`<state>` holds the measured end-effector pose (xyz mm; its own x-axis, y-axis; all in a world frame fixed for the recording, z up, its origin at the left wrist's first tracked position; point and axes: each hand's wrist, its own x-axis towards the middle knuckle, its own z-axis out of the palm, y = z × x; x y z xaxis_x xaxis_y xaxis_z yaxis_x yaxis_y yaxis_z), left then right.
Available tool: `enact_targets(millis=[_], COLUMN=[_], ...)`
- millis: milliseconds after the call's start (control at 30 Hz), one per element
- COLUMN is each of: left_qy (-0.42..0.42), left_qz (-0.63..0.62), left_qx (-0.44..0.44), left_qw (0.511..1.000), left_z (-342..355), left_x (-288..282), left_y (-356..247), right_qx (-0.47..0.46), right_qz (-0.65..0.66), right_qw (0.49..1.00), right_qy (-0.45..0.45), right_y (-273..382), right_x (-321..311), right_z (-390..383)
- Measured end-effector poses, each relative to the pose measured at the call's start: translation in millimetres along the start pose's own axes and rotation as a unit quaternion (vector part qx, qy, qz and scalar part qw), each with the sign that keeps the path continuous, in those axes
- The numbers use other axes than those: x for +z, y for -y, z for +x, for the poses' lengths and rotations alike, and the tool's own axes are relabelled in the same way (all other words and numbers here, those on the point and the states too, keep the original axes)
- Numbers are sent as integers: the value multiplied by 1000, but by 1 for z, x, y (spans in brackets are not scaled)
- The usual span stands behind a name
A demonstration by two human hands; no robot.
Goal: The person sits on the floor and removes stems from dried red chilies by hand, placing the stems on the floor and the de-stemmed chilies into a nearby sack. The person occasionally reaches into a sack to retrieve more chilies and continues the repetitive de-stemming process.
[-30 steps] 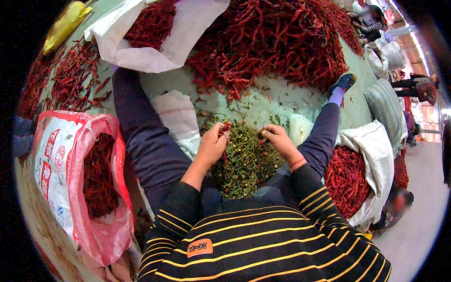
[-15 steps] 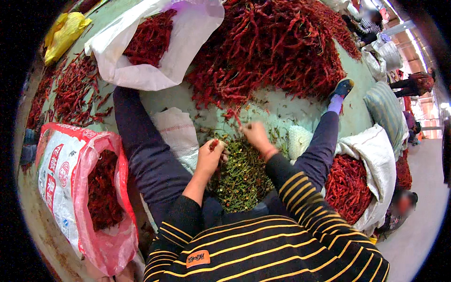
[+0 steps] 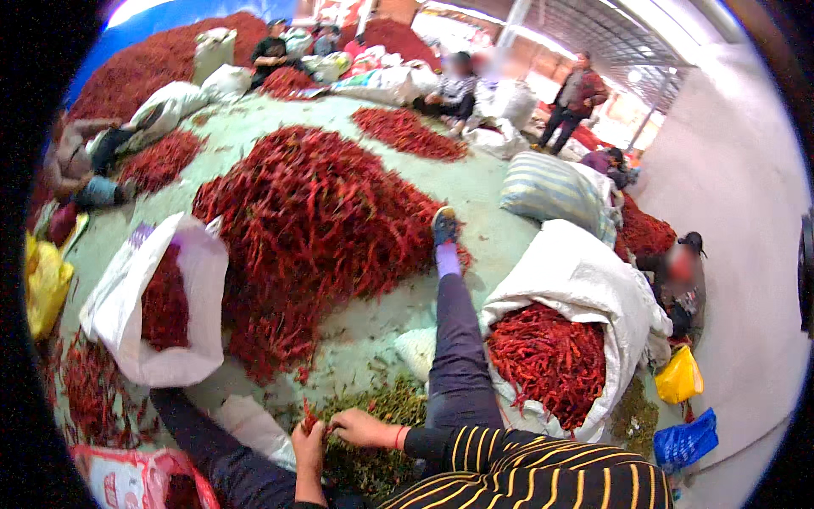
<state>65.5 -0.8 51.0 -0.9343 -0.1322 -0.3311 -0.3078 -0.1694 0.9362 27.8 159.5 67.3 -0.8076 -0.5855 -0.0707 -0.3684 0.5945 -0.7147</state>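
Low in the view, my left hand (image 3: 308, 441) is closed round a dried red chilli (image 3: 310, 412), which pokes up from its fingers. My right hand (image 3: 354, 428) is closed beside it, fingertips at the chilli; exactly what they grip is too small to make out. Beneath both hands, between my outstretched legs, lies a pile of green stem bits (image 3: 365, 467). A big heap of red chillies (image 3: 305, 220) lies beyond my hands. An open white sack of chillies (image 3: 114, 322) stands at the left, another (image 3: 568, 263) at the right.
Several seated co-workers and one standing person (image 3: 570, 106) are among heaps and sacks at the back. A co-worker (image 3: 687, 301) sits at the right near a yellow bag (image 3: 677, 375) and a blue bag (image 3: 682, 443). A striped sack (image 3: 547, 191) and another yellow bag (image 3: 44, 288) lie around.
The view has tipped up and turned, showing the far room, so everything sits lower. My right hand, which reached toward the heap, is back beside my left hand.
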Motion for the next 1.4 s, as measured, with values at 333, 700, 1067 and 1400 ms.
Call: enact_targets(millis=[333,700,1067,1400], left_qy=[-31,249,300,290], left_qz=[-42,-40,62,62], left_qx=[23,5,-146,-204], left_qw=[998,968,941,933], left_z=[13,-43,-76,-85], left_x=[-36,13,53,67], left_y=[73,26,6,-1], right_qx=[-87,-6,63,70], right_qz=[378,297,471,452], right_qw=[876,939,877,887], right_qy=[288,172,77,-57], right_y=[76,28,-1,-51], right_x=[-45,-43,-1,3], right_z=[-30,-70,-105,-109])
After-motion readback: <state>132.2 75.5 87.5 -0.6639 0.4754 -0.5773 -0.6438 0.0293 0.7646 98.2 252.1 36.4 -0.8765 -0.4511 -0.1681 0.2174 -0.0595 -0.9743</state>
